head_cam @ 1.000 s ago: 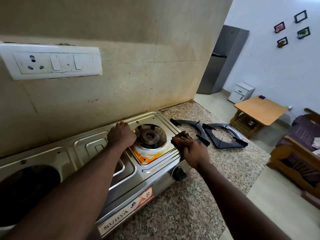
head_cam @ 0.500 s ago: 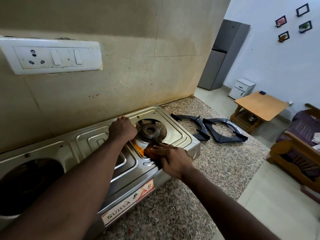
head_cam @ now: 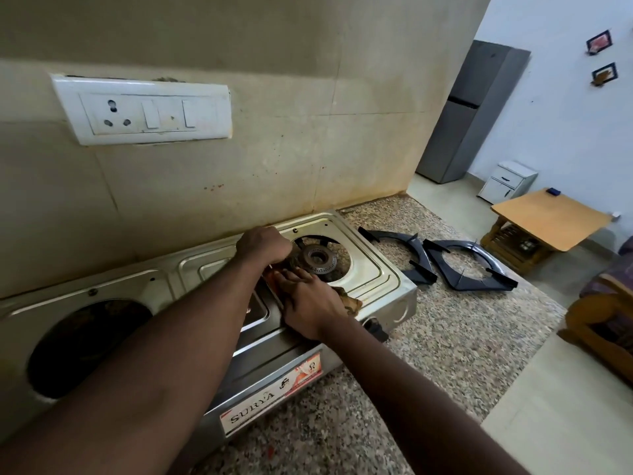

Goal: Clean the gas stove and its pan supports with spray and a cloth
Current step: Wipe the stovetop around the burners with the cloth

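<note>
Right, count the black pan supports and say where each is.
2. The first pan support lies on the granite counter just right of the stove; the second pan support lies beside it, further right. The left hand and right hand may hide more.

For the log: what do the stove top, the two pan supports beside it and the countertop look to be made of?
Stove top: likely stainless steel with a shiny finish; it is silvery, with pressed ridges and soft reflections. Pan supports: probably enamelled or painted metal, black with a dull sheen. Countertop: polished speckled stone, granite by its look.
</note>
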